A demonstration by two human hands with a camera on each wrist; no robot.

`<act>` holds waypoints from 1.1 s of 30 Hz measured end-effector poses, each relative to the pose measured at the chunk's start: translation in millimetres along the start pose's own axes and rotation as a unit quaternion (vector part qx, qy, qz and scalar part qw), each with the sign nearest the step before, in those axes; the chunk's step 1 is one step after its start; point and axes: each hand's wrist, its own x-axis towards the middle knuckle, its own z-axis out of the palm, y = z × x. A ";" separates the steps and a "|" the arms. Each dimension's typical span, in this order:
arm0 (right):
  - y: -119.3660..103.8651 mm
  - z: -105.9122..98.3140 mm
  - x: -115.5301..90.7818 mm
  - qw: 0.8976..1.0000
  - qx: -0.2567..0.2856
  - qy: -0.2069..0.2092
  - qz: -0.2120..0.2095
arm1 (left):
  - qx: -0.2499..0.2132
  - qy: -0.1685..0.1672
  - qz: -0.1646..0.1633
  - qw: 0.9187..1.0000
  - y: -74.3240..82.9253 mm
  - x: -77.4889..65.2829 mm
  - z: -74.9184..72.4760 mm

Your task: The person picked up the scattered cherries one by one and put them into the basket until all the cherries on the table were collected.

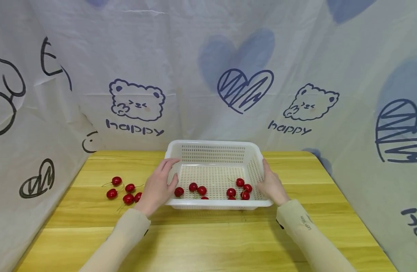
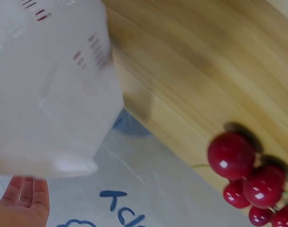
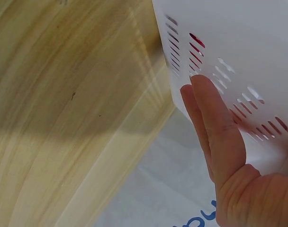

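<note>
A white plastic basket with slotted walls sits on the wooden table, several red cherries inside along its near side. My left hand is at the basket's left rim, its fingers and thumb loosely curved and spread over the edge. In the left wrist view those fingers show past the rim, partly hidden behind it. My right hand holds the right side, thumb at the rim. Its fingers lie long against the outer slotted wall in the right wrist view.
Several loose cherries with thin stems lie on the table left of the basket, close to my left wrist. A white printed cloth hangs behind the table and along both sides.
</note>
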 end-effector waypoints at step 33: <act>-4.6 -0.8 -2.2 1.000 -0.017 -0.006 0.010 | 0.078 -0.001 -0.055 0.995 -87.6 -53.9 -81.5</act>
